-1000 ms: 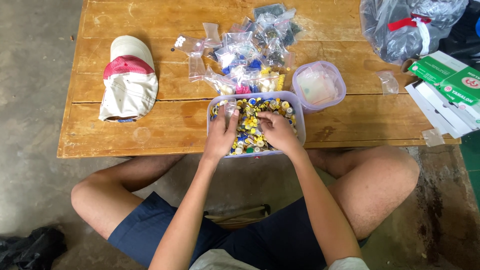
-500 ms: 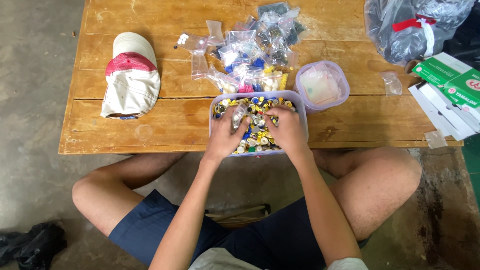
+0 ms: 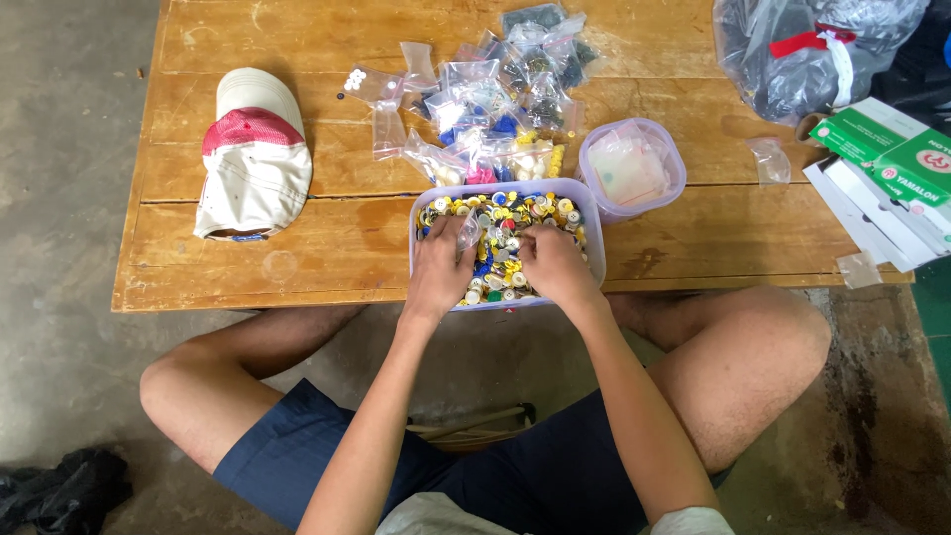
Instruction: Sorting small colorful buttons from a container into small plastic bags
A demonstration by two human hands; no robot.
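Both hands, the left hand [image 3: 441,269] and right hand [image 3: 555,267], are sunk side by side, fingers curled, into a clear tub [image 3: 591,238] of mixed buttons [image 3: 500,213]. The tub's long axis is laid across the wooden counter [image 3: 297,248]; whether anything is pinched cannot be told.

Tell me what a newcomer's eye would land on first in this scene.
First, the clear tub of mixed colourful buttons at the near edge of the wooden table, with the left hand and right hand both sunk into it. Just behind it lies a heap of small plastic bags of sorted buttons. Far left on the table sits a white and red cap.
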